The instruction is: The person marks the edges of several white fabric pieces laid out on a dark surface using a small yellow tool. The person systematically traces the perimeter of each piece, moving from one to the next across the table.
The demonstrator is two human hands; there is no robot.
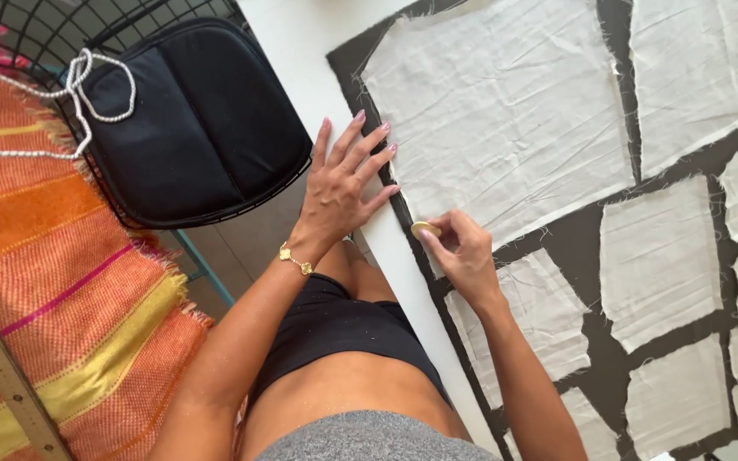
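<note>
Right hand (465,254) hides most of the yellow disc (424,228); cloth pieces (685,68) run off the edges.

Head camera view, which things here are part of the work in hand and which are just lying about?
In use:
left hand
right hand
small yellow disc
large white fabric piece
dark backing cloth

Lying about:
black cushion
wire chair
striped orange blanket
white cord

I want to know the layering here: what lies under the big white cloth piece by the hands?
A dark sheet shows around the big white cloth piece, on a white table. Whatever lies directly beneath the cloth is covered.
</note>
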